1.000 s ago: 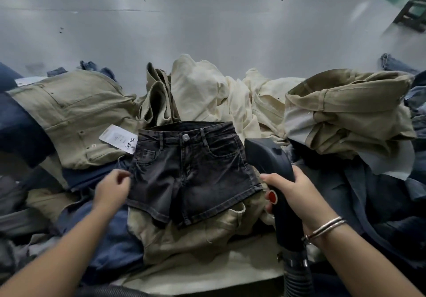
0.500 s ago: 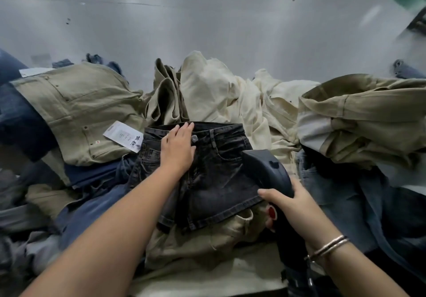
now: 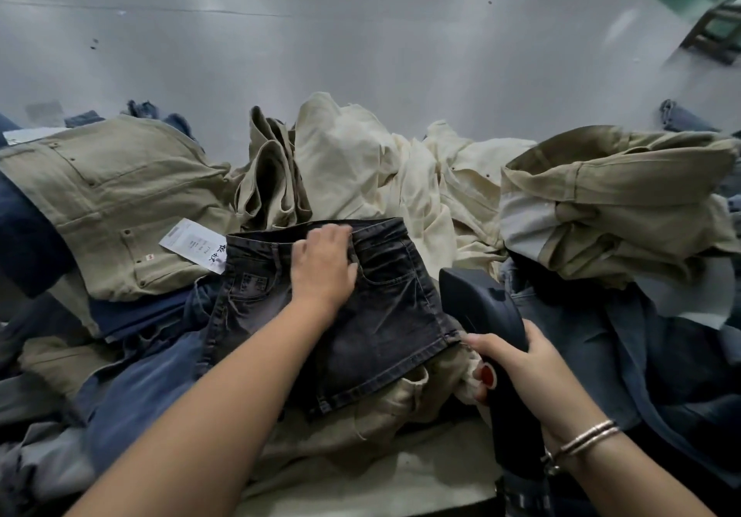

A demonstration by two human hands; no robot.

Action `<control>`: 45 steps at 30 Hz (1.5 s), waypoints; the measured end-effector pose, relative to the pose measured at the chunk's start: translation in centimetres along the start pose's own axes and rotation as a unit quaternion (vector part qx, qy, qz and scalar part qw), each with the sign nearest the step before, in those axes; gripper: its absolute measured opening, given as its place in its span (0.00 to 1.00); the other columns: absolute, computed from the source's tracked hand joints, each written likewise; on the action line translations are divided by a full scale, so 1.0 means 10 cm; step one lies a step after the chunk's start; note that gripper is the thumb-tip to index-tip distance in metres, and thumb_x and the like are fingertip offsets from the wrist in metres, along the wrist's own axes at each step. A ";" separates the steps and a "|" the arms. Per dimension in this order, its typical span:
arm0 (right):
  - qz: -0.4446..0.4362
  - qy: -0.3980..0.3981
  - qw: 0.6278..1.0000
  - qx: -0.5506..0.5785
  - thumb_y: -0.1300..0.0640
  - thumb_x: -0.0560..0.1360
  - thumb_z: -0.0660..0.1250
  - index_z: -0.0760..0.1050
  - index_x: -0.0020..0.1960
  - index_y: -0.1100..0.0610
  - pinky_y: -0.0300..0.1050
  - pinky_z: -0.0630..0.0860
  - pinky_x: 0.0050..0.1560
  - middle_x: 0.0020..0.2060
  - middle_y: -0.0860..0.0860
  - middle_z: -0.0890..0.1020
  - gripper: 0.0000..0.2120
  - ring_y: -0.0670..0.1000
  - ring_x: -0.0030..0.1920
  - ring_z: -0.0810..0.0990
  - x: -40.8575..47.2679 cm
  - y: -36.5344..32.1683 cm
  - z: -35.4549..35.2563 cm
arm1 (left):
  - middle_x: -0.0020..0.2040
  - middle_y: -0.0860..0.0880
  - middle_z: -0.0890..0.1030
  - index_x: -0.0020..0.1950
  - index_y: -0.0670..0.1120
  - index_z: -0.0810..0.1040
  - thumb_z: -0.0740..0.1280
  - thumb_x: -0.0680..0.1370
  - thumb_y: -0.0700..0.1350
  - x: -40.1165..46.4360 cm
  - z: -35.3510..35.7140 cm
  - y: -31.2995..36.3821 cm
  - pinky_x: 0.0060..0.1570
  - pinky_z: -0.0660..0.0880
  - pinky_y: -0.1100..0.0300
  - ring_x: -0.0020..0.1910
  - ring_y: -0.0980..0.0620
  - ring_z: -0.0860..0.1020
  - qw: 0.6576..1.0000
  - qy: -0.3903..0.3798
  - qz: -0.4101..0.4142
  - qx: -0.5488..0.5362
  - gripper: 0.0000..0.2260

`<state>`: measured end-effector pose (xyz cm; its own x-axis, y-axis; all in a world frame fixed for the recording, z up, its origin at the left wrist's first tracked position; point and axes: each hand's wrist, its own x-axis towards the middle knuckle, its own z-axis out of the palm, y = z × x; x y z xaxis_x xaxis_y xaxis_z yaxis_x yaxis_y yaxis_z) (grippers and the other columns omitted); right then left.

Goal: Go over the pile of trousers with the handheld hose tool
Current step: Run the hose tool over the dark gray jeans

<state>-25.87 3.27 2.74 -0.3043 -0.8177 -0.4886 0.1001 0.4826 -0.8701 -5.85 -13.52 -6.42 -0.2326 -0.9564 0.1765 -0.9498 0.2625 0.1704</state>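
Observation:
A pair of dark grey denim shorts (image 3: 385,316) lies flat on top of the pile of trousers, waistband facing away from me. My left hand (image 3: 322,266) rests on the shorts just below the waistband, fingers reaching to its edge. My right hand (image 3: 517,360) grips the handle of the black handheld hose tool (image 3: 481,304). The tool's head points up and left, just off the shorts' right edge. A red button (image 3: 486,375) shows on the handle under my fingers. The hose leaves the frame at the bottom.
Olive trousers (image 3: 108,200) with a white paper tag (image 3: 194,250) lie at the left. Cream trousers (image 3: 361,171) are heaped behind, more olive ones (image 3: 613,212) at the right. Blue jeans (image 3: 132,388) lie underneath. Grey floor (image 3: 361,47) beyond; dark frame (image 3: 717,31) far right.
My left hand moved from the shorts' left leg hem up to the waistband and now lies there. The tool and my right hand shifted slightly right and nearer.

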 end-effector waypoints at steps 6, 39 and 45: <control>-0.004 -0.015 1.000 0.019 0.55 0.67 0.73 0.73 0.53 0.54 0.50 0.78 0.34 0.25 0.51 0.78 0.17 0.52 0.26 0.78 0.04 -0.05 -0.07 | 0.36 0.45 0.78 0.42 0.43 0.78 0.66 0.68 0.37 -0.09 -0.13 -0.09 0.35 0.73 0.53 0.37 0.43 0.78 0.984 0.009 0.161 0.074 0.04; -0.026 -0.068 0.997 -0.020 0.62 0.69 0.73 0.76 0.45 0.61 0.38 0.75 0.28 0.26 0.48 0.77 0.08 0.45 0.27 0.77 -0.05 -0.04 0.36 | 0.56 0.40 0.79 0.76 0.49 0.52 0.67 0.73 0.45 -0.09 -0.07 -0.81 0.54 0.74 0.47 0.56 0.39 0.78 0.967 -0.169 -0.129 -0.137 0.36; -0.101 -0.118 0.987 -0.040 0.58 0.65 0.77 0.77 0.48 0.55 0.42 0.76 0.34 0.34 0.50 0.82 0.15 0.48 0.32 0.80 -0.12 -0.19 0.48 | 0.56 0.43 0.78 0.56 0.45 0.79 0.64 0.78 0.49 -0.05 -0.48 -0.74 0.50 0.69 0.59 0.59 0.45 0.74 0.960 -0.278 -0.018 -0.003 0.12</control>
<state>-21.13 1.85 4.68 -0.0811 -0.9453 -0.3159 -0.0189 0.3184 -0.9478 2.29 -14.38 -3.11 -0.2764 -0.8848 -0.3751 -0.9586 0.2263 0.1727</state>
